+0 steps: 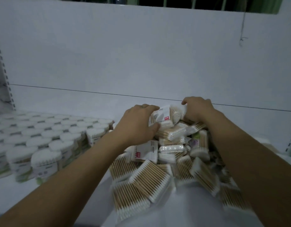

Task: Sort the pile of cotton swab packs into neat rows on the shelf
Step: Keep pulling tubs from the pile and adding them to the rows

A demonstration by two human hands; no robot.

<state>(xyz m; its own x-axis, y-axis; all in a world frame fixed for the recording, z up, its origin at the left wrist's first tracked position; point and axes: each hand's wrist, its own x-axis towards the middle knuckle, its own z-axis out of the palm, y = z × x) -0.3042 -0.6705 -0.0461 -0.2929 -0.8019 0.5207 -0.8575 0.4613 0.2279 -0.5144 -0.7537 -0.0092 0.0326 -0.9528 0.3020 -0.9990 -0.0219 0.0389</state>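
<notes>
- Step in hand, as we judge it: picking the first packs off the heap. The pile (157,174) of cotton swab packs lies loose and jumbled on the shelf (72,102), and we see no row of flat packs laid out anywhere around it.
- At the far crest of the pile, our left hand (138,123) grips the top pack (162,118), which has a white label with a red mark. Its fingers (149,107) curl over the far edge and the thumb closes on the near side.
- Just right of that, on the same crest, our right hand (197,108) has its fingers (186,101) curled down over the cotton-tipped end. Blur keeps us from telling whether both hands hold one pack or two pressed together.
- Left of the pile, round tubs (43,141) of swabs stand in tidy rows, the nearest close to its edge.
- Behind the pile, bare shelf runs to the back panel (141,54).
- Next move, we think: lift the pack clear without dragging its neighbours, turn it flat, and set it square on the bare shelf behind the pile. The wrappers look slick, so a firm hold matters.
</notes>
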